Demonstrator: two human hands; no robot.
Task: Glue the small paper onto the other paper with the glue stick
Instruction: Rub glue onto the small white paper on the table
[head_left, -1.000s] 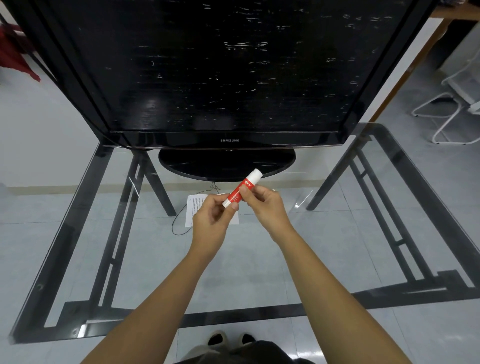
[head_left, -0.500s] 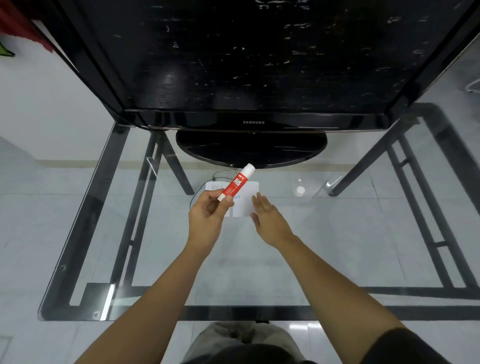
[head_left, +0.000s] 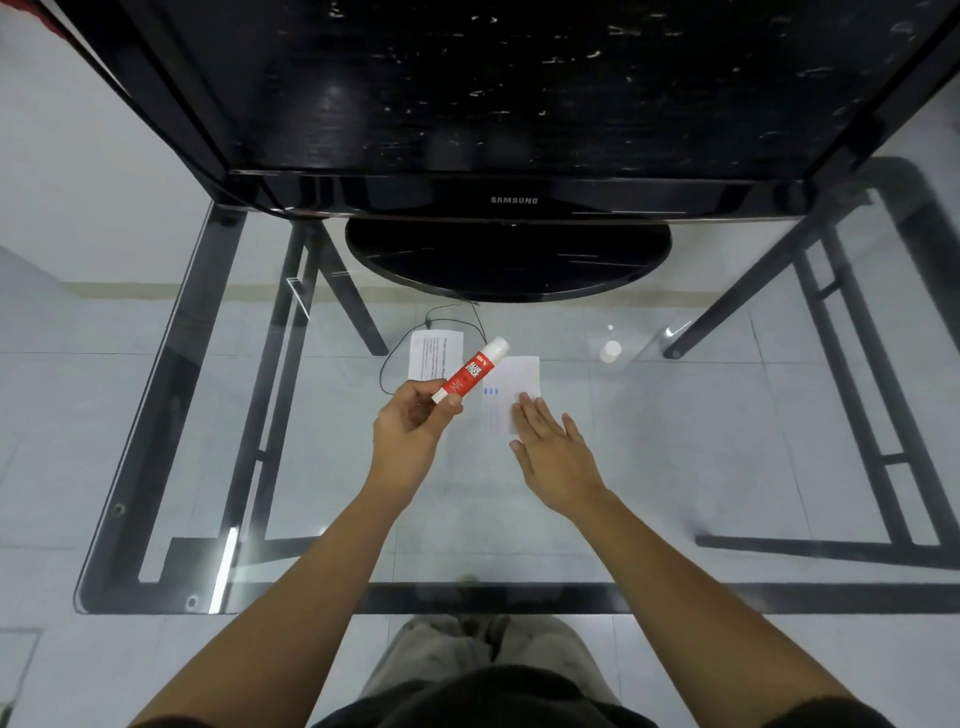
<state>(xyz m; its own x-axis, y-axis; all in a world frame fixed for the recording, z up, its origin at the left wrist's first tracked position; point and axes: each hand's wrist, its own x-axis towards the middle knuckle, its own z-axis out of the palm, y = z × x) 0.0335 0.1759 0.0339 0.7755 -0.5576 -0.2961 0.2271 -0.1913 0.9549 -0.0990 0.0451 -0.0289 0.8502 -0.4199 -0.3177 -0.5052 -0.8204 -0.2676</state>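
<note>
While the left hand (head_left: 410, 431) grips the base of the red glue stick (head_left: 470, 370) between thumb and fingers, tilted with its white tip up and away, the right hand (head_left: 550, 447) lies flat and spread wide, fingertips pressing the near edge of the white paper (head_left: 514, 387) on the glass table (head_left: 675, 467). A second sheet, the printed paper (head_left: 435, 354), lies just to the left, apart from the first. By my reading, the cap (head_left: 609, 352) standing well off to the right means the stick is uncapped, but no glue appears spread and the 2 sheets are not joined, so gluing and pressing remain. Which sheet is the small one is hard to judge, as stick and hand cover parts of both.
</note>
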